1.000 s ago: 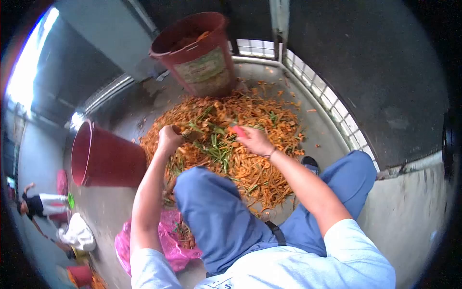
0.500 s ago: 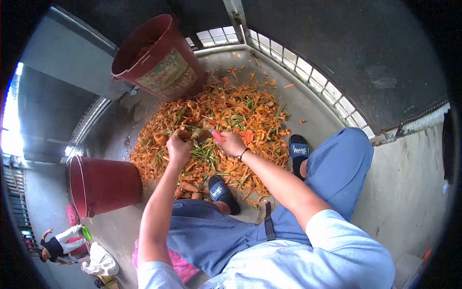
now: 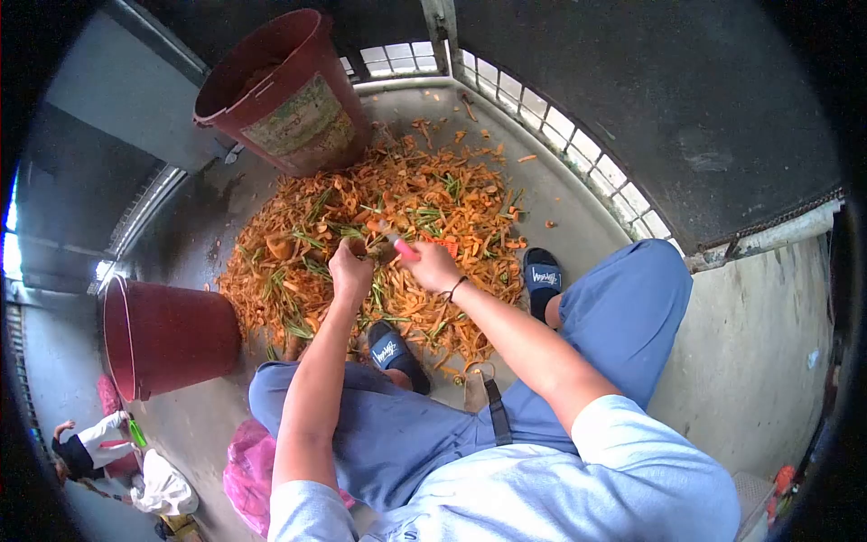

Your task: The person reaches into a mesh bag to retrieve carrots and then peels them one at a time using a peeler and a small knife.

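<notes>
My right hand (image 3: 433, 266) is closed round the handle of a pink-handled knife (image 3: 408, 251); its blade points away from me and is blurred. Beside it, my left hand (image 3: 349, 269) has its fingers pinched together, and what they hold, if anything, I cannot make out. Both hands are over a wide heap of orange carrot peelings and scraps (image 3: 452, 316) mixed with green stalks (image 3: 316, 206). A larger rounded orange piece (image 3: 280, 247) lies in the heap left of my left hand.
A tall dark red bucket (image 3: 298, 108) stands behind the heap, and another red bucket (image 3: 172, 339) is at its left. A pink plastic bag (image 3: 250, 474) lies by my left leg. Another person (image 3: 86, 452) is at far left near a white sack (image 3: 165, 485). Barred wall openings (image 3: 578, 144) border the floor.
The view has shifted, so the buckets and heap sit further left. My left hand has turned, and the brownish piece near its fingers no longer shows clearly. The knife has swung slightly in my right hand.
</notes>
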The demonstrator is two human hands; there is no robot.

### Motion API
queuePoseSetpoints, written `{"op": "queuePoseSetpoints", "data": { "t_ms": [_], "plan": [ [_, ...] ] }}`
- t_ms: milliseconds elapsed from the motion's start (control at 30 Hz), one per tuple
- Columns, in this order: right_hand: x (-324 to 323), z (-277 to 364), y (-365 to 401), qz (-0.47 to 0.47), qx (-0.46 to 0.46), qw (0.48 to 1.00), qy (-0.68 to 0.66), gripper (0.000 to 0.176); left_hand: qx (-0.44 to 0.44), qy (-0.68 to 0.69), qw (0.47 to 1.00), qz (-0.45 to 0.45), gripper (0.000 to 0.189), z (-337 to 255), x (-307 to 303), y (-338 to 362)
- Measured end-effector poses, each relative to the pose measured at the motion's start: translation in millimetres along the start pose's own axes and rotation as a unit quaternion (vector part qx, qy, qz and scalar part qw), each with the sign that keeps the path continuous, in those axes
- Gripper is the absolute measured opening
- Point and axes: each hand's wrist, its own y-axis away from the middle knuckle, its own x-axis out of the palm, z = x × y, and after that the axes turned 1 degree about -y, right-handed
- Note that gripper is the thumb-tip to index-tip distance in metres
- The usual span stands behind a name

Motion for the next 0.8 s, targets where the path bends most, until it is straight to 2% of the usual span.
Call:
{"op": "queuePoseSetpoints", "data": {
  "t_ms": [33,167,300,367,467,567,633,700,767,800],
  "plan": [
    [1.5,-4.7,-2.9,-0.018,0.029,0.999,-0.023,0.032,0.01,0.004,1.0,-0.022,0.034,3.5,1.4,-0.3],
    [4.5,-23.6,-3.8,-0.023,-0.006,0.998,-0.05,0.036,-0.041,0.058,0.997,-0.026,0.035,10.3,2.6,-0.2],
    [7.2,-17.9,7.6,-0.035,-0.009,0.999,0.037,0.032,-0.081,0.11,0.99,-0.033,0.035,21.7,13.2,-1.0],
    [11.4,-17.9,6.4,-0.037,-0.012,0.998,0.056,0.029,-0.12,0.261,0.957,-0.045,0.032,21.5,18.6,1.5],
    [18.7,-14.6,8.0,-0.041,-0.009,0.995,0.093,0.03,-0.122,0.229,0.965,-0.04,0.029,21.4,22.7,2.0],
    [31.0,-17.0,8.8,-0.066,-0.032,0.994,0.084,0.028,-0.147,0.244,0.958,-0.037,0.029,-7.8,11.2,13.3],
    [29.0,-7.6,17.2,-0.062,-0.039,0.993,0.088,0.025,-0.146,0.256,0.955,-0.04,0.03,-1.5,18.4,11.8],
    [29.7,-1.0,21.7,-0.023,-0.047,0.991,0.123,0.023,-0.142,0.268,0.952,-0.042,0.031,0.8,23.4,11.4],
    [31.3,1.7,22.5,-0.03,-0.021,0.993,0.114,0.022,-0.087,0.226,0.968,-0.063,0.035,0.2,25.8,13.4],
    [31.0,-0.7,19.5,0.003,-0.005,0.997,0.074,0.023,-0.099,0.217,0.97,-0.049,0.039,3.8,27.6,11.4]
  ]
}}
